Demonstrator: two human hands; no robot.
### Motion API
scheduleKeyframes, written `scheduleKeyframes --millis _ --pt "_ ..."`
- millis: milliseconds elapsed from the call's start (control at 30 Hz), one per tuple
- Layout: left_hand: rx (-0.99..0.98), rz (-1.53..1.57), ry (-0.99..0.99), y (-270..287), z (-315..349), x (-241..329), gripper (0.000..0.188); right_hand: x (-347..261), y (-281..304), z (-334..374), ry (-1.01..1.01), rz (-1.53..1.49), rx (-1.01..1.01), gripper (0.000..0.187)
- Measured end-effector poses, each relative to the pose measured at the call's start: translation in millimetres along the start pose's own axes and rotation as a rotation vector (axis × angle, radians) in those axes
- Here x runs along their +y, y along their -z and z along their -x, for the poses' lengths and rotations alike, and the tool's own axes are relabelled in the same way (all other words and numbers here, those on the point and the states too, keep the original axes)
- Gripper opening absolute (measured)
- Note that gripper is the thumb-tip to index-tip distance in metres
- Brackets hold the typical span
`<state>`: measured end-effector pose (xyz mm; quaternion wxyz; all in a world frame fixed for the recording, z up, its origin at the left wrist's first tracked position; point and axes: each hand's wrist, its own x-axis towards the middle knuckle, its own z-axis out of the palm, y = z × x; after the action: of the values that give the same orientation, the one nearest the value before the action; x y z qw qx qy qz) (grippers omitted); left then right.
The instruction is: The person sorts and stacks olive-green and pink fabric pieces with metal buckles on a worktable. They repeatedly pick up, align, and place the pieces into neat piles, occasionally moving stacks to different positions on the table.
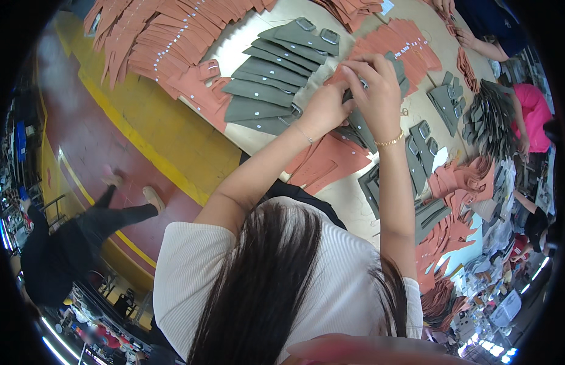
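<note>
My left hand and my right hand meet above the table. My left fingers are closed on a dark green belt piece, which hangs down below both hands. My right fingers are bent into a pinch beside it; a small dark bit shows there, too hidden to name. To the left lies a fanned row of dark green belt pieces with small white tags, several carrying a covered buckle. Orange-brown flat pieces lie just below my hands.
Stacks of orange-brown pieces fill the table's far left. More green buckled pieces and a dark green pile lie right. A co-worker's hand works at the far right, near a person in pink. Someone in dark clothes walks the left aisle.
</note>
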<state>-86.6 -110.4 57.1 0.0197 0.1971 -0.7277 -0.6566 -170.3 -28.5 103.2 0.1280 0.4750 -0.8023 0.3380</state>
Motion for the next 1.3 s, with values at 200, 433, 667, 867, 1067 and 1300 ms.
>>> scheduleKeyframes --millis 200,433,667,867,1067,1300 --pt "0.042 -0.211 -0.252 -5.6 -12.1 -29.5 0.032 -10.1 -32.2 -25.0 0.126 0.035 -0.257 0.011" --pt "0.138 -0.145 -0.405 -21.2 -13.6 -68.8 0.041 -22.8 -53.7 -29.7 0.11 0.233 -0.754 0.015" --pt "0.103 0.114 -0.403 -23.3 -12.2 -64.2 0.029 -36.2 -79.2 -30.7 0.156 0.299 -0.882 0.015" --pt "0.292 -0.157 -0.554 -19.7 -1.3 -53.8 0.033 -47.0 -90.7 -23.4 0.232 0.218 -0.819 0.015" --pt "0.183 -0.25 -0.326 -17.1 -0.4 -42.8 0.035 -64.0 -101.5 -17.9 0.293 0.294 -0.876 0.011" --pt "0.124 -0.274 -0.138 -12.5 -4.3 -39.0 0.04 -79.9 -126.4 -6.2 0.25 0.416 -0.866 0.019"
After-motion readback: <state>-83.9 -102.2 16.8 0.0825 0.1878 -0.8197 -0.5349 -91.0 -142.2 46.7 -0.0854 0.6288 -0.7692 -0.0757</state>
